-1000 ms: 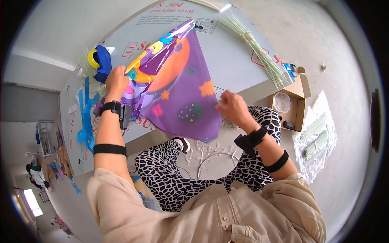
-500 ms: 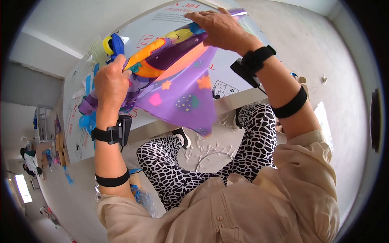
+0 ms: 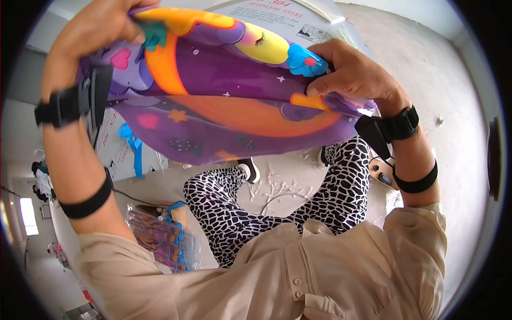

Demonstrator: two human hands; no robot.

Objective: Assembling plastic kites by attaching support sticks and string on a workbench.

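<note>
A limp, shiny purple plastic sheet point(image 3: 224, 69) hangs stretched between my two hands above the table and my knees. It is printed with a yellow sleeping face, an orange crescent, a blue flower and hearts. My left hand point(image 3: 98, 29) is closed on its upper left edge, with part of the fingers cut off by the picture's rim. At the right end, near the blue flower, my right hand point(image 3: 354, 74) pinches the sheet between thumb and fingers. The lower part of the sheet sags in a thin, see-through curve.
Under the sheet lies the table point(image 3: 112, 154), covered in light film with red print. A blue plastic piece point(image 3: 133, 149) lies at its left edge. On the floor are a clear bag of purple printed items point(image 3: 165, 240), a small box point(image 3: 382, 173) and white scraps point(image 3: 272, 189).
Both hands have brought the sheet closer and spread it wider. My left hand has moved up and left, my right hand right and down. The sheet's printed face now shows more fully.
</note>
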